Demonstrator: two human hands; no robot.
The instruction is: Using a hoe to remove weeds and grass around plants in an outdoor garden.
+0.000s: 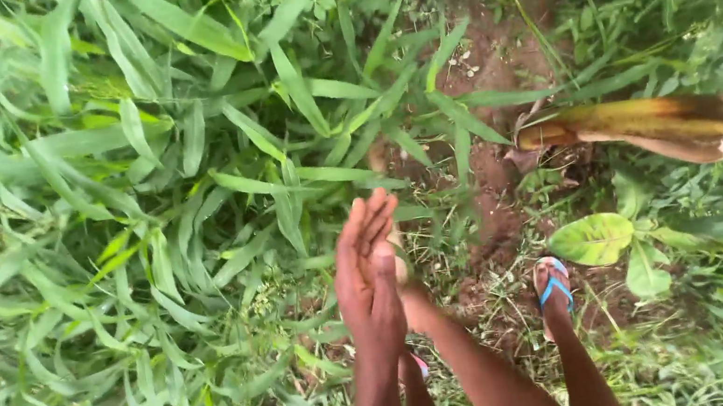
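- Head view, looking straight down: dense tall grass (144, 196) fills the left half and upper middle of the frame; a strip of bare reddish soil (494, 71) runs down the upper centre-right.
- Left hand (369, 272) sits low centre, fingers straight and together, palm facing right, edge-on to the camera. Nothing gripped in it.
- Right hand (408, 295) lies just behind the left, mostly hidden by it; the two palms look pressed or nearly pressed together. Whether anything sits between them I cannot tell.
- Both forearms rise from the bottom edge, converging just beside the grass edge, hands nearest the blades at centre frame.
- Foot in a blue-strapped sandal (553, 284) planted on trampled stems, lower right of centre, likely braced at the cleared margin.
- A dried yellow-brown leaf (652, 126) lies across the right edge; a broad pale-green leaf (593, 239) sits below it.
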